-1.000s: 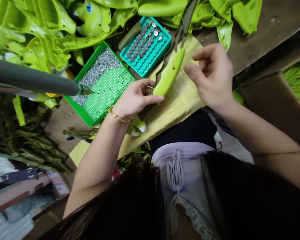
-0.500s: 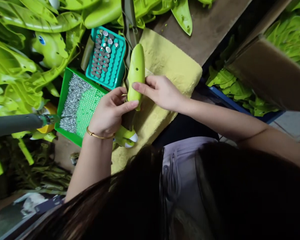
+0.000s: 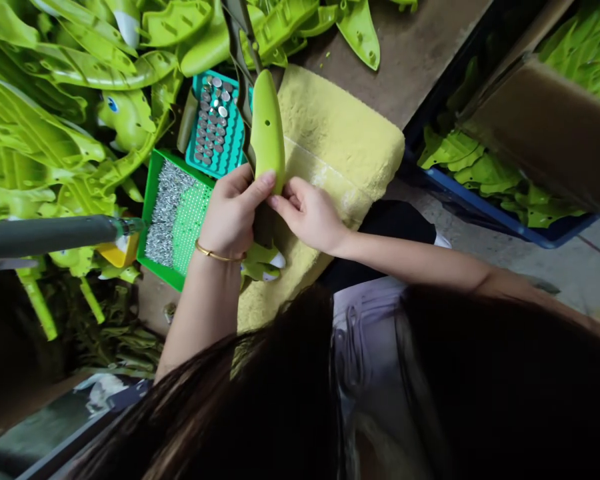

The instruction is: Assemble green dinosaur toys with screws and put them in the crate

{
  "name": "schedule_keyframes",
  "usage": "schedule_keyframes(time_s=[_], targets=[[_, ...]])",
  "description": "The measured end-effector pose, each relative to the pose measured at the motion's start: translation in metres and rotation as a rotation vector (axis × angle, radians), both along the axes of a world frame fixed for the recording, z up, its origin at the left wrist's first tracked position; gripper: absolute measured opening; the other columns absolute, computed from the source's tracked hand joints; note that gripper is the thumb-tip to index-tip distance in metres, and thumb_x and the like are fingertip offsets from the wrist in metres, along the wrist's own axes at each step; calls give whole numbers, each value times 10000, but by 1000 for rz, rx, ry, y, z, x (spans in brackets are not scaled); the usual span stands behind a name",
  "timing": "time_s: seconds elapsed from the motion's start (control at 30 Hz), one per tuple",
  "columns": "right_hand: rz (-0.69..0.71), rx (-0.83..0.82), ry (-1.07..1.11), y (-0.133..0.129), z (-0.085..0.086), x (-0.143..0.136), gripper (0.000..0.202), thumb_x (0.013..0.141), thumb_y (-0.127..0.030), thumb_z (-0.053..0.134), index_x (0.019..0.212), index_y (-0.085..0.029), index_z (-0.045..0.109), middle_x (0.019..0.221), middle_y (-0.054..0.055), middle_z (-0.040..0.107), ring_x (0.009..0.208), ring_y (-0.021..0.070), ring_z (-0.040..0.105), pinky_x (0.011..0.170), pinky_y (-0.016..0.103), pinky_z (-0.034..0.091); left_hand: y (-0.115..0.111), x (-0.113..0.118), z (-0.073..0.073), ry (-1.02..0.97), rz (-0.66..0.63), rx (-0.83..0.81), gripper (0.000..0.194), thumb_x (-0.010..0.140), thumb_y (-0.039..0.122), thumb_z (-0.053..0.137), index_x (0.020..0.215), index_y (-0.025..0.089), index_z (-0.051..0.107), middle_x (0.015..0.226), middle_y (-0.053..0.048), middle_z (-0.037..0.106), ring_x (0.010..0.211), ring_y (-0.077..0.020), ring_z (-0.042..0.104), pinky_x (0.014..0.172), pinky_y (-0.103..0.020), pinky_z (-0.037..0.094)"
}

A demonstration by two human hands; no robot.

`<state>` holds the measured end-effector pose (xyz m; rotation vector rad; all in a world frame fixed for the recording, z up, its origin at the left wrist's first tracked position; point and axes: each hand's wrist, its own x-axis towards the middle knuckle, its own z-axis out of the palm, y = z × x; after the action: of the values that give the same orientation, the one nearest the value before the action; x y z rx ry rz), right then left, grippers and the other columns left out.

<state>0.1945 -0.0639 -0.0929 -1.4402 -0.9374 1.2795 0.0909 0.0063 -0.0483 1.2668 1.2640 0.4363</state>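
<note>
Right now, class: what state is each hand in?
Left hand: closed, holding the near end of a curved lime-green plastic piece.
Right hand: curled at that end; whether it grips cannot be told.

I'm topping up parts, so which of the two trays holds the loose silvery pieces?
The bright green tray, beside the left hand; loose silvery pieces lie heaped along its left side. The teal tray instead carries round metal discs in rows.
</note>
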Motion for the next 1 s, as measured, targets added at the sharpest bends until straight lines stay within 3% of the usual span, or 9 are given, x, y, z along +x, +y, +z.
schedule_keyframes(time_s=[0.2, 0.37, 0.47, 0.57, 0.67, 0.83, 0.9, 1.0], targets=[[-58, 24, 86, -2, -4, -2, 332, 892, -408, 577, 695, -233, 375, 583, -75, 416, 554, 93, 377, 568, 275, 271, 7, 5, -2, -56, 16, -81, 271, 595, 388, 832, 733, 209, 682, 700, -9, 647, 685, -160, 541, 626, -307, 456], [41, 5, 111, -4, 1, 3, 349, 879, -491, 569, 704, -210, 457, 627, -50, 507, 582, 89, 417, 574, 269, 288, 5, -3, 5, -44, -12, -70, 236, 677, 388, 806, 742, 211, 664, 751, -9, 659, 754, -172, 585, 676, -309, 476], [96, 11, 84, -6, 8, 4, 344, 862, -508, 588, 740, -198, 506, 633, -43, 524, 578, 90, 432, 571, 267, 282, 3, -10, 12, -12, -63, -48, 270, 723, 432, 778, 858, 217, 684, 836, -9, 675, 819, -180, 597, 726, -299, 486], [115, 12, 38, -8, 13, 5, 298, 867, -477, 594, 796, -192, 540, 639, -40, 526, 570, 94, 433, 568, 268, 272, 0, -18, 20, 30, -159, -29, 356, 733, 457, 774, 990, 231, 678, 897, -5, 664, 819, -165, 582, 700, -268, 480], [106, 18, -2, -10, 15, 3, 276, 873, -436, 591, 758, -193, 528, 628, -38, 508, 563, 97, 404, 565, 273, 263, -5, -23, 25, 67, -230, -45, 395, 688, 385, 827, 1015, 240, 659, 922, 0, 644, 801, -147, 571, 654, -244, 469], [81, 36, 10, -14, 16, 1, 234, 872, -372, 596, 744, -187, 531, 629, -32, 520, 604, 104, 433, 575, 268, 296, -10, -29, 26, 46, -225, -46, 396, 672, 354, 832, 1019, 255, 669, 951, 11, 679, 832, -151, 591, 710, -241, 503], [172, 52, 24, -12, 18, 11, 232, 866, -353, 608, 731, -171, 559, 617, -25, 535, 609, 102, 453, 581, 265, 313, -8, -33, 27, 37, -243, -87, 418, 652, 403, 836, 1002, 243, 672, 939, -4, 696, 792, -163, 610, 672, -259, 517], [435, 100, 63, 1, 24, 43, 226, 845, -315, 646, 699, -147, 605, 575, -24, 550, 572, 87, 459, 570, 254, 333, -6, -41, 30, 59, -259, -181, 401, 726, 536, 744, 977, 237, 652, 892, -29, 698, 619, -158, 612, 489, -274, 492]])
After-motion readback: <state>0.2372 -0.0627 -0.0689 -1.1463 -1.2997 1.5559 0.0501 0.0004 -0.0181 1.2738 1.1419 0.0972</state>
